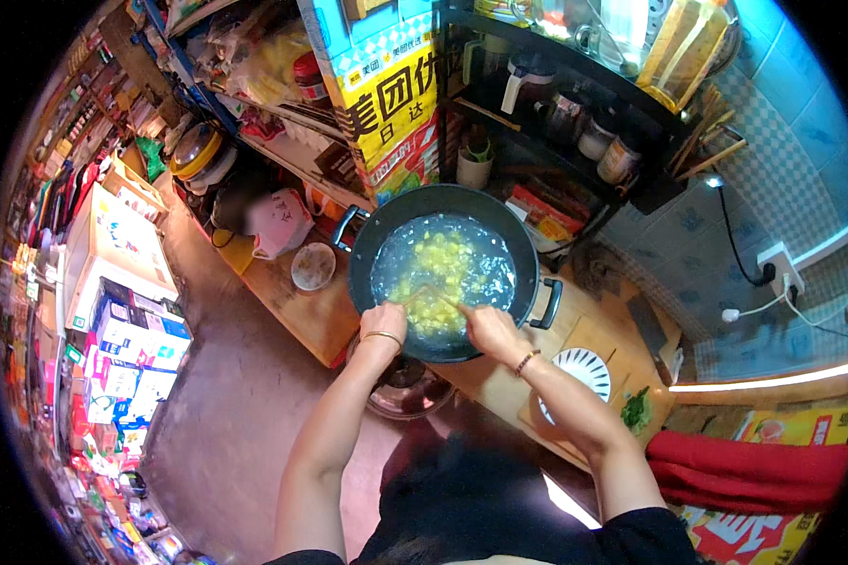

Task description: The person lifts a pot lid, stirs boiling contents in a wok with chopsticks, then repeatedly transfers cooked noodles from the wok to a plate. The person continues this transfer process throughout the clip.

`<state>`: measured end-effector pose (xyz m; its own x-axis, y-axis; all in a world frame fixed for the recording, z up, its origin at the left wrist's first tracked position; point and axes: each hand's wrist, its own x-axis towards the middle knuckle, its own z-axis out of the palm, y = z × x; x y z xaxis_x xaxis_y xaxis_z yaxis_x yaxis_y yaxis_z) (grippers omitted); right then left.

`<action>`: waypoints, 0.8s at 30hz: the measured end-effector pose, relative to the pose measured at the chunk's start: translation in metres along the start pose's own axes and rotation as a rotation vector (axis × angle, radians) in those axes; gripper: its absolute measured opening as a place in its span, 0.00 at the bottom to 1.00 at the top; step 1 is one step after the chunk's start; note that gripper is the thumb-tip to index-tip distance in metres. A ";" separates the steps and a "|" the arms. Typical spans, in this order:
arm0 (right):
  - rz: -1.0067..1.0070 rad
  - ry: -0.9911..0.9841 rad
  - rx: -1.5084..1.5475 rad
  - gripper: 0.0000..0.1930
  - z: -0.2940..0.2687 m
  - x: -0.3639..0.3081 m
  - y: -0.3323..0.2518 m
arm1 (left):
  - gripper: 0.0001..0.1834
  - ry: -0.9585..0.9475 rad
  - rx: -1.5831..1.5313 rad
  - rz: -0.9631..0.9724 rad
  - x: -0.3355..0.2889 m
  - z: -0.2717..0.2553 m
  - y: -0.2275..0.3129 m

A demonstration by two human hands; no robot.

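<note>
A large dark two-handled pan point(528, 231) stands on the wooden counter, with clear liquid and many small yellow pieces point(440, 259) in it. Over its near rim, my left hand point(384, 323) is closed round a thin light-brown stick whose end points into the liquid. My right hand point(493, 331) grips a similar thin stick from the other side, and the tips come close together above the yellow pieces. The exact kind of the sticks is too small to tell. Below my right wrist, a white plate with dark stripes point(582, 372) is partly covered by the forearm.
Green leaves point(637, 410) lie right of the plate, near a cleaver-like dark blade point(646, 325). A small bowl point(313, 266) sits left of the pan. Behind are a dark shelf with jugs point(528, 80) and a power strip point(780, 268). A lidded pot point(407, 388) is below the counter edge.
</note>
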<state>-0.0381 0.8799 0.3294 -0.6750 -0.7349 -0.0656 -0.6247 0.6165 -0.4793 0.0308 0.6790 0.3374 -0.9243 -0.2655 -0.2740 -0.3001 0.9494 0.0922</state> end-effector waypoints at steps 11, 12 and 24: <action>0.092 -0.016 0.003 0.14 0.014 0.009 0.001 | 0.12 0.057 0.037 0.101 0.003 0.012 -0.013; 0.059 -0.025 0.045 0.14 0.011 0.007 -0.009 | 0.11 0.081 0.019 0.099 0.004 0.015 -0.016; 0.044 0.010 0.079 0.16 0.007 0.005 -0.014 | 0.04 0.255 0.074 0.232 0.009 0.019 -0.028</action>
<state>-0.0303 0.8659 0.3298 -0.7052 -0.7046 -0.0791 -0.5618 0.6233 -0.5439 0.0355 0.6532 0.3139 -0.9978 -0.0655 -0.0051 -0.0657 0.9965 0.0522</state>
